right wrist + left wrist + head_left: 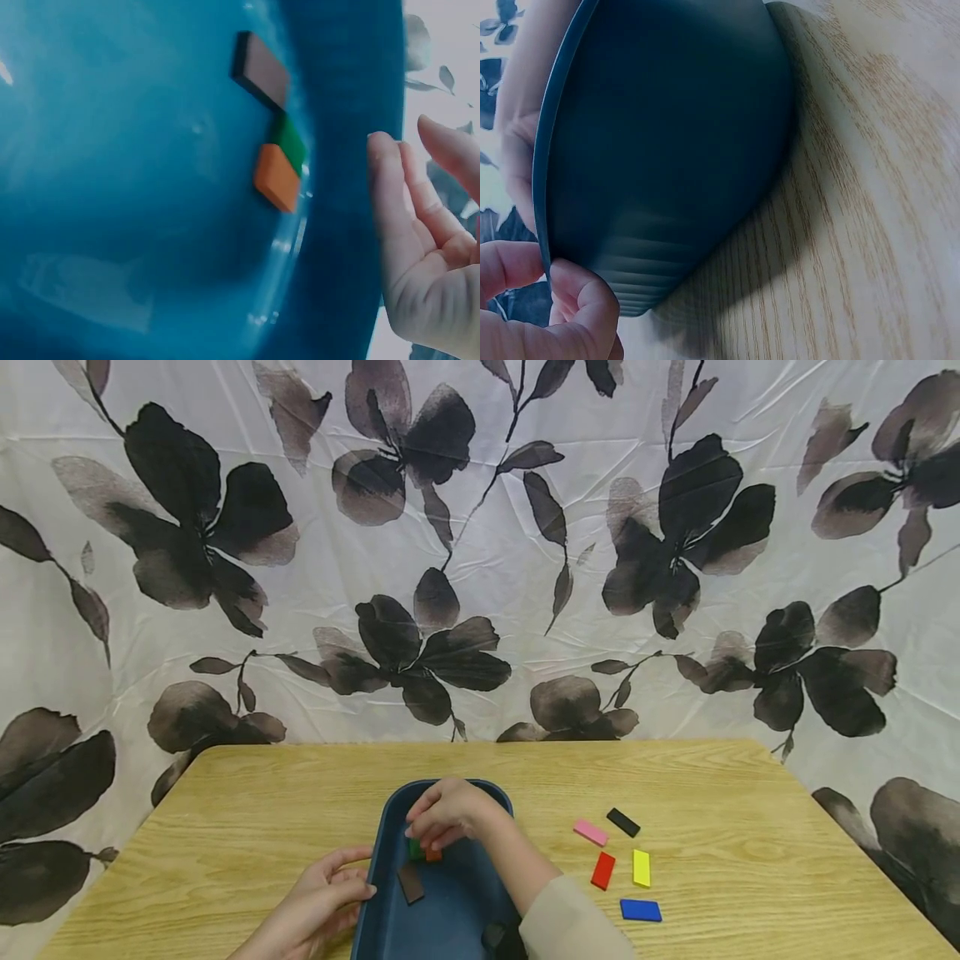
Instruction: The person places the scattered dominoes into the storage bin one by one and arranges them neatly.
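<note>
A dark blue plastic tray (pixel 450 927) stands on the table, its left rim pinched between the thumb and fingers of my left hand (pixel 318 902). The left wrist view shows that grip on the rim (pixel 543 187) closely. Over the far part of the tray hovers my right hand (pixel 453 812); in the right wrist view its thumb and fingers (pixel 388 187) are apart with nothing between them. Inside the tray lie a brown block (pixel 264 71), a green block (pixel 288 142) and an orange block (pixel 277 180), close together near the wall. My right hand partly covers the green and orange ones in the head view.
On the wooden table (pixel 735 827) right of the tray lie flat blocks: pink (pixel 591 832), black (pixel 623 822), red (pixel 603 871), yellow (pixel 641 868) and blue (pixel 641 910). A floral cloth (pixel 480 543) hangs behind the table.
</note>
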{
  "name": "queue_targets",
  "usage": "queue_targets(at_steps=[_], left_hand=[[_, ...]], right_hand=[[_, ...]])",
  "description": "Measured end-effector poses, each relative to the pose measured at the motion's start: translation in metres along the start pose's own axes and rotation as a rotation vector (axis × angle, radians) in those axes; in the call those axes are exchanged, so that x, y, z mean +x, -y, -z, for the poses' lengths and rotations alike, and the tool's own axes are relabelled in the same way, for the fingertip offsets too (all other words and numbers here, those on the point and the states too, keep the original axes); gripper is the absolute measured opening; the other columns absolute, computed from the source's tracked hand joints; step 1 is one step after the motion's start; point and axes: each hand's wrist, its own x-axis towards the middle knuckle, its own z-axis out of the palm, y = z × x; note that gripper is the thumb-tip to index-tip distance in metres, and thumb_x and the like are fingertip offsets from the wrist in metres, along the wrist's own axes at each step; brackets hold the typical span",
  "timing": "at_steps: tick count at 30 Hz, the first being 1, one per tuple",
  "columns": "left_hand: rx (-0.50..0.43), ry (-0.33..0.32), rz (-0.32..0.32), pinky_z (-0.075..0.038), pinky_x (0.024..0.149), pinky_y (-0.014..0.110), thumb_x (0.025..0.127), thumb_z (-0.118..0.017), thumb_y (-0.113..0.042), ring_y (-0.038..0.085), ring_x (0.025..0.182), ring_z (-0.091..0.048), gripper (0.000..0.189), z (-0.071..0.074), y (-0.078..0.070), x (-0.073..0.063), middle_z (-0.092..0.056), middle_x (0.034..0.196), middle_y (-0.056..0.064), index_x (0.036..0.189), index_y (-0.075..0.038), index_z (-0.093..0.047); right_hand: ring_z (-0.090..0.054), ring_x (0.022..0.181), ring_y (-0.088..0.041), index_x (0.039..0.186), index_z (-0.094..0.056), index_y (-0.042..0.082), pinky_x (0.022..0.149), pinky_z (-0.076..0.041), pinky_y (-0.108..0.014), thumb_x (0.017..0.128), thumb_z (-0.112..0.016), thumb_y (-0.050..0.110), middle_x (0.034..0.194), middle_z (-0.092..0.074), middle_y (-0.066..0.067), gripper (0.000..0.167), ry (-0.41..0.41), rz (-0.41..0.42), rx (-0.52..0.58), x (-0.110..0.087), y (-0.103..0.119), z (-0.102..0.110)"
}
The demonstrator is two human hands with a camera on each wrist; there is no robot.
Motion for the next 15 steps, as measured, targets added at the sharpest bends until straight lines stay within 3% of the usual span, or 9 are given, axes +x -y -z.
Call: queue_targets(at_steps=[7, 15], left_hand=[[-0.008, 0.008, 0.005, -0.050, 0.070, 0.028, 0.083, -0.054, 0.005, 0.015, 0.080, -0.059, 0.063, 0.001, 0.000, 0.000, -0.058, 0.092, 0.007, 0.137, 0.011, -0.021], [-0.015, 0.010, 0.022, -0.050, 0.068, 0.025, 0.082, -0.056, 0.004, 0.014, 0.080, -0.058, 0.067, 0.002, 0.000, 0.000, -0.057, 0.093, 0.007, 0.138, 0.011, -0.020]], right_hand=[[-0.065, 0.066, -0.017, 0.103, -0.067, -0.004, 0.064, -0.055, -0.032, 0.078, -0.072, 0.002, 0.082, -0.069, -0.010, 0.027, 0.023, 0.027, 0.100, -0.007, 0.010, 0.021], [-0.062, 0.063, -0.015, 0.108, -0.063, -0.004, 0.062, -0.055, -0.029, 0.079, -0.069, 0.001, 0.081, -0.068, -0.008, 0.030, 0.008, 0.053, 0.132, -0.018, 0.011, 0.052]])
